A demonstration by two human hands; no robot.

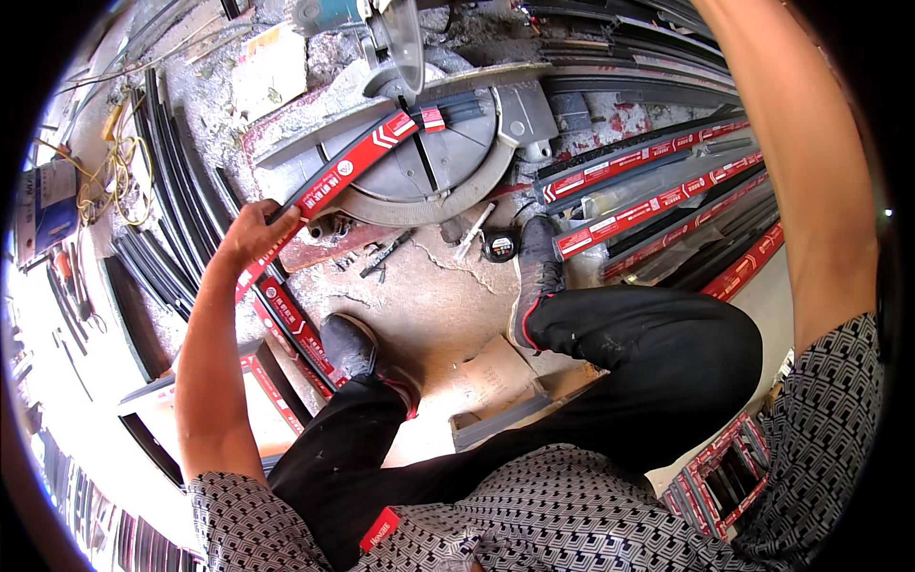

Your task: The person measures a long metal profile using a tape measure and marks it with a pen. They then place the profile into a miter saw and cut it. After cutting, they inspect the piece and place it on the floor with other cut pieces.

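My left hand (255,235) is closed around a long frame strip (355,164) with a red film on its face. The strip slants up and to the right, and its far end lies on the round grey table of a miter saw (453,157). Beside that end sits a short piece (434,118) with the same red film. Above them is the saw's raised blade guard (406,48), its teal body (329,13) partly cut off. My right arm (796,143) reaches up past the top edge, so the right hand is out of the picture.
Red-filmed strips (658,195) lie stacked at the right, black strips (181,191) at the left. A tape measure (499,245) and a marker (475,232) rest on the floor by my right shoe. A cardboard piece (496,374) lies between my legs; a yellow cord (119,176) tangles far left.
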